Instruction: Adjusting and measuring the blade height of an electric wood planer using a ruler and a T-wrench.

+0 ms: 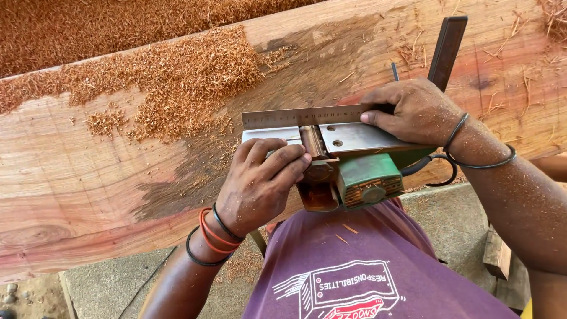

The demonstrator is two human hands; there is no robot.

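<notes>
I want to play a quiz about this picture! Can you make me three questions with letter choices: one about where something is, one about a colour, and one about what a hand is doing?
1. Where is the heap of wood shavings?
A. On the plank, upper left
B. On the shirt
C. Under the ruler

2. What colour is the planer's body?
A. Blue
B. Green
C. Yellow

3. What is the right hand doing?
A. Hanging free
B. Pressing the ruler down
C. Holding a cup

Answers:
1. A: the shavings lie on the plank, up and left of the hands.
2. B: the upturned planer has a green housing.
3. B: the right hand lies on the ruler across the planer's metal base, while the left hand grips the planer's front.
</notes>
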